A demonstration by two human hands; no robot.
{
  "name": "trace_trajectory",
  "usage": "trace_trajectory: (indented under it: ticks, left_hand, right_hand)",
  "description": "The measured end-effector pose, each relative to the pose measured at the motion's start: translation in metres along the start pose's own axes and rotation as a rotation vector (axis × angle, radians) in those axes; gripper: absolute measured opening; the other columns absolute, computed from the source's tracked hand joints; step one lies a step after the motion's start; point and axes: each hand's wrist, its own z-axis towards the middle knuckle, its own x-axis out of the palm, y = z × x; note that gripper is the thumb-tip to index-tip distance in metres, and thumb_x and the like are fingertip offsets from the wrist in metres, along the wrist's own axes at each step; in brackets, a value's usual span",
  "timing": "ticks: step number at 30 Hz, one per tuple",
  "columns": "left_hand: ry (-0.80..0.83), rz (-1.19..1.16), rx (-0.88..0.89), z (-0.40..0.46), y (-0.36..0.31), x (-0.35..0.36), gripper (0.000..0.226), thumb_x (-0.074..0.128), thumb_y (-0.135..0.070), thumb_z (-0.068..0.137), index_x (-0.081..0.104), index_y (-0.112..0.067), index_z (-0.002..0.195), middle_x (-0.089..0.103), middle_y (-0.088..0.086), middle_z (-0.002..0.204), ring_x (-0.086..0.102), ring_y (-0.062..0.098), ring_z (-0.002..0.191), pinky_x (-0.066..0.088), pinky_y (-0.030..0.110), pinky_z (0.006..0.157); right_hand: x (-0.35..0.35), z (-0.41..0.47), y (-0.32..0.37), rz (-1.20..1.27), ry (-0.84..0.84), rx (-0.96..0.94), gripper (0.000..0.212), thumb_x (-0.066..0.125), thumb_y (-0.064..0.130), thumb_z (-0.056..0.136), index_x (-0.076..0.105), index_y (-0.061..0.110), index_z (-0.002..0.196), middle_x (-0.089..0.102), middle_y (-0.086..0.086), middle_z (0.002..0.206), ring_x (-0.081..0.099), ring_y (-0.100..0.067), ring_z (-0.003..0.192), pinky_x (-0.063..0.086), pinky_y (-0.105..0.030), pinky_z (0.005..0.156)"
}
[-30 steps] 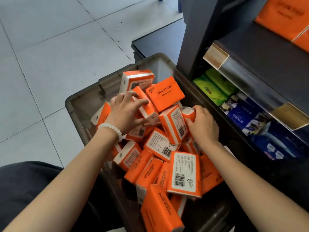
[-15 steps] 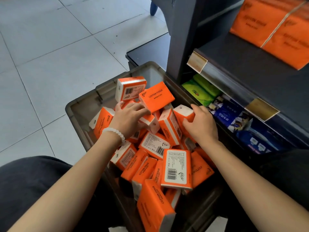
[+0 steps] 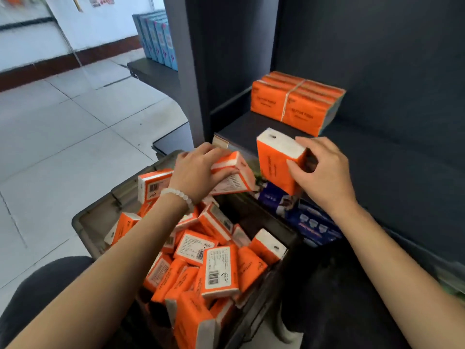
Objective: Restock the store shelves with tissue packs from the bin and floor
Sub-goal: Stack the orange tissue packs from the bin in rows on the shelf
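- Now the right hand [image 3: 324, 175] grips one upright tissue pack [image 3: 276, 159] at the shelf [image 3: 364, 157] edge; set it beside the bundled stack [image 3: 297, 102].
- Left hand [image 3: 196, 172] clasps another pack [image 3: 234, 176] above the bin [image 3: 100, 215]; bring it across level.

Left hand [image 3: 195, 173] raised above the bin [image 3: 100, 217], fingers curled round an orange pack [image 3: 232, 176]. Right hand [image 3: 320, 176] higher, right of the bin, pinching a second pack [image 3: 274, 159] upright.

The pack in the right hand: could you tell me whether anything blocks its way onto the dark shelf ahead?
Nothing visible does. The right hand holds the pack at the shelf edge; the bundled orange packs sit farther back, with bare shelf before them.
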Motion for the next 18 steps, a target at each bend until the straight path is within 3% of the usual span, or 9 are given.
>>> trace_trajectory:
  ticks: [3, 11, 16, 18]
  left_hand:
    - [-0.057, 0.012, 0.080, 0.034, -0.038, -0.003, 0.044, 0.054, -0.052, 0.087, 0.056, -0.030, 0.125, 0.056, -0.001, 0.118, 0.053, 0.020, 0.109, 0.039, 0.046, 0.094]
    - [-0.075, -0.024, 0.215, 0.100, -0.113, 0.031, 0.044, 0.063, -0.051, 0.081, 0.063, -0.026, 0.117, 0.060, 0.000, 0.106, 0.057, 0.022, 0.103, 0.040, 0.042, 0.085]
    - [0.017, -0.048, 0.236, 0.116, -0.138, 0.061, 0.046, 0.065, -0.048, 0.080, 0.062, -0.025, 0.119, 0.058, 0.001, 0.113, 0.052, 0.023, 0.111, 0.035, 0.043, 0.092]
    - [0.064, -0.012, 0.266, 0.115, -0.144, 0.069, 0.047, 0.064, -0.050, 0.081, 0.060, -0.026, 0.121, 0.056, 0.001, 0.115, 0.049, 0.023, 0.114, 0.032, 0.043, 0.096]
  right_hand:
    - [-0.040, 0.009, -0.014, -0.016, -0.094, -0.014, 0.039, 0.072, 0.016, 0.079, 0.064, 0.008, 0.117, 0.059, -0.006, 0.112, 0.055, -0.012, 0.103, 0.040, -0.018, 0.091]
    - [-0.107, 0.023, -0.067, -0.082, -0.229, 0.085, 0.040, 0.071, 0.011, 0.078, 0.063, 0.009, 0.118, 0.056, -0.004, 0.112, 0.051, -0.009, 0.101, 0.040, -0.018, 0.087]
    - [-0.123, 0.012, -0.108, -0.111, -0.225, 0.196, 0.045, 0.069, 0.006, 0.076, 0.061, 0.009, 0.120, 0.055, -0.006, 0.110, 0.056, -0.020, 0.101, 0.049, -0.039, 0.092]
    - [-0.129, 0.005, -0.119, -0.133, -0.194, 0.232, 0.054, 0.068, 0.005, 0.076, 0.056, 0.013, 0.128, 0.051, -0.002, 0.106, 0.053, -0.017, 0.098, 0.044, -0.031, 0.094]
